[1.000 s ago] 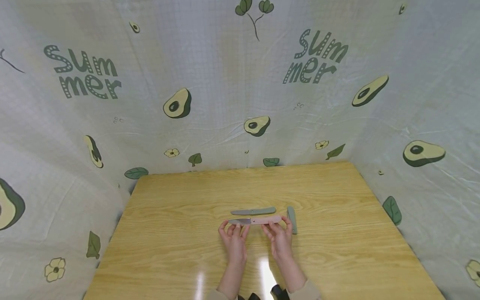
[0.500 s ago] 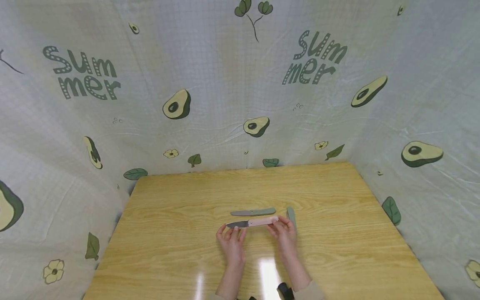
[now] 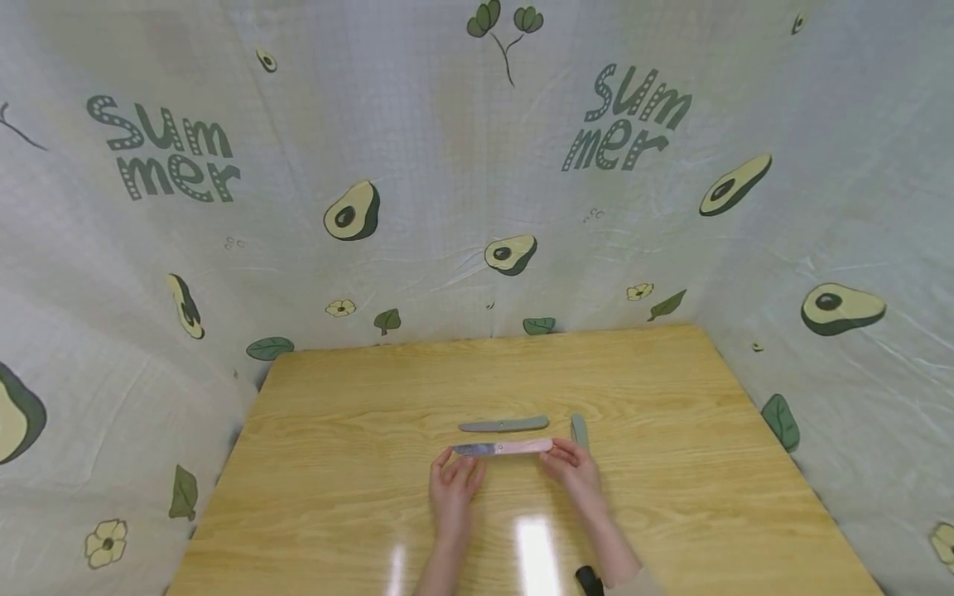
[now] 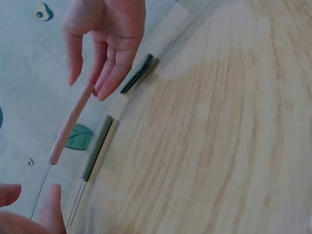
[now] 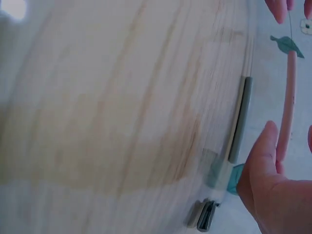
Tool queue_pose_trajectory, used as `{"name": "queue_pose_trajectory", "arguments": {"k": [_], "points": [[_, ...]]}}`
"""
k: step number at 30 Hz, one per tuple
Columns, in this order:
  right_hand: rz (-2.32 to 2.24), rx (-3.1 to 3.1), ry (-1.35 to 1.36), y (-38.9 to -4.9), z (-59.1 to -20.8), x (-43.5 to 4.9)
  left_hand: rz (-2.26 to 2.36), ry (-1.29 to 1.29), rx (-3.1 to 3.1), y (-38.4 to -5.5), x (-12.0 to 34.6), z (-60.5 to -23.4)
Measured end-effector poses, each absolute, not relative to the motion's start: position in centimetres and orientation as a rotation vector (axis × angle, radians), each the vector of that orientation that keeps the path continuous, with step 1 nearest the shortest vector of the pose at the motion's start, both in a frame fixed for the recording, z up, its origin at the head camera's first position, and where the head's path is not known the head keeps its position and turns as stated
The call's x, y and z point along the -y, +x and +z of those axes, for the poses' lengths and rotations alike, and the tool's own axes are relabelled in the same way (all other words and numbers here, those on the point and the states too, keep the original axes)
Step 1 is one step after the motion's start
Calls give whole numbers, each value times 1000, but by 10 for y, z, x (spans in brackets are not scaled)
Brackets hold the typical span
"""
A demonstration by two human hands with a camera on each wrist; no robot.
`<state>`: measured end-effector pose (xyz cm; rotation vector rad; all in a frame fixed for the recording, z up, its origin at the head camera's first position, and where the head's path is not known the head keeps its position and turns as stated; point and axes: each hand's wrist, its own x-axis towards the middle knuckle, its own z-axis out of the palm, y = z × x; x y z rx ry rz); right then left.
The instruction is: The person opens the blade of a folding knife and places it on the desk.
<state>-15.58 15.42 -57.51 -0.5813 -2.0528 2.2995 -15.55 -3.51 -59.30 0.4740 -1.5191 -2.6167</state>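
Observation:
A knife with a pink handle (image 3: 525,446) and a bare metal blade (image 3: 475,450) is held level above the table, blade to the left. My left hand (image 3: 453,484) is at the blade, thumb and fingers on either side of it near the tip. The end of the handle is pinched by my right hand (image 3: 575,473). Just behind it on the table lies a second knife with a green handle (image 3: 525,424), its blade also pointing left. To its right is a short green piece (image 3: 579,429) with a dark groove, partly hidden by the right hand.
The wooden table (image 3: 335,488) meets a hanging cloth (image 3: 425,165) with avocado prints at the back and both sides. A black object (image 3: 589,579) shows by the right forearm at the lower edge.
Both hands and the pink knife have come slightly nearer to me. The right hand has shifted right to the handle's end, and the knife has turned slightly in the hands.

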Motion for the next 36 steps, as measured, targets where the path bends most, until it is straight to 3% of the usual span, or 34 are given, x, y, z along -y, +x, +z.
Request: {"name": "queue_pose_trajectory", "arguments": {"k": [8,27,36], "points": [[2183,2365,-420,-147,-572,-164,-2653,462,1833,-147,51,-599],[2151,2496,-433,-144,-575,-169,-2713,411,1955,-146,61,-601],[2144,2401,-505,-143,-571,-183,-2456,410,2167,-152,52,-594]]}}
